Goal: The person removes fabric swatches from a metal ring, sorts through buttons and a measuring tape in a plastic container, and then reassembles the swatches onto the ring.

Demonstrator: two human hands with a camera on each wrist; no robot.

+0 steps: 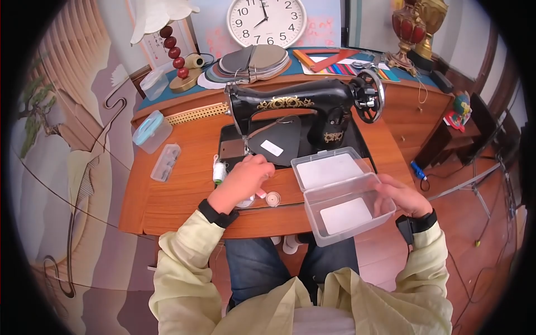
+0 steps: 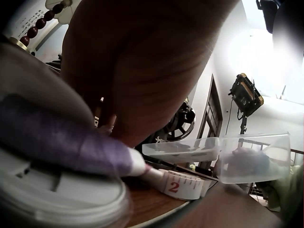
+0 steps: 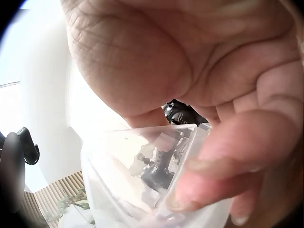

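My right hand (image 1: 405,198) grips the right side of a clear plastic box (image 1: 315,223), with fingertips (image 3: 185,190) against its wall. The box has its hinged lid swung back and a white card (image 1: 346,215) in it, and it overlaps the table's front edge. My left hand (image 1: 243,181) hovers low over the table, fingers loosely bent, with nothing showing in them. Beside it stands a white thread spool (image 1: 220,173). A rolled tape measure (image 1: 273,199) lies just right of that hand. A purple thread spool (image 2: 61,137) is close below the left wrist.
A black sewing machine (image 1: 296,103) stands behind both hands, with a dark fabric piece (image 1: 285,134) on its bed. A small clear case (image 1: 166,162) and a blue-lidded box (image 1: 153,131) are at the left. Behind are fabric swatches (image 1: 245,64), a lamp (image 1: 173,53) and a clock (image 1: 267,22).
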